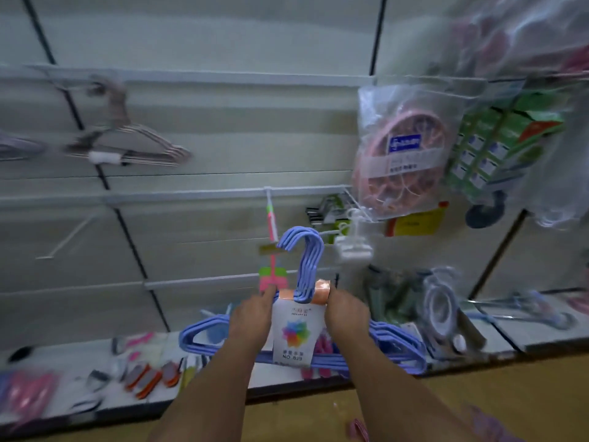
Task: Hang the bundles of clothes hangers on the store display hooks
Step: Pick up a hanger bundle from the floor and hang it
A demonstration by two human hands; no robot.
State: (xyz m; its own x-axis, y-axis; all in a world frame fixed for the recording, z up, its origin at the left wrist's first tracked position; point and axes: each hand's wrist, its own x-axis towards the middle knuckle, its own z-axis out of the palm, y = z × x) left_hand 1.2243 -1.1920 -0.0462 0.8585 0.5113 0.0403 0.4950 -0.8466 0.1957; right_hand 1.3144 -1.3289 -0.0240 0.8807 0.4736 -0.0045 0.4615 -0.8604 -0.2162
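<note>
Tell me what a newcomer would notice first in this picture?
First, the blue hanger bundle in the centre, held up by the left hand and right hand at its white label. Next, the pink bagged item hanging at upper right, and another hanger bundle hanging at left.

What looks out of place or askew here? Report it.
The rose-gold hanger bundle on the upper rail hangs tilted, not level. Small packets lie scattered loose on the bottom shelf. The held blue hanger bundle looks fine.

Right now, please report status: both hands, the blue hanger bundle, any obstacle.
Left hand and right hand both grip blue hanger bundle, upright. Not yet hung. Pink-green item hangs just behind.
</note>
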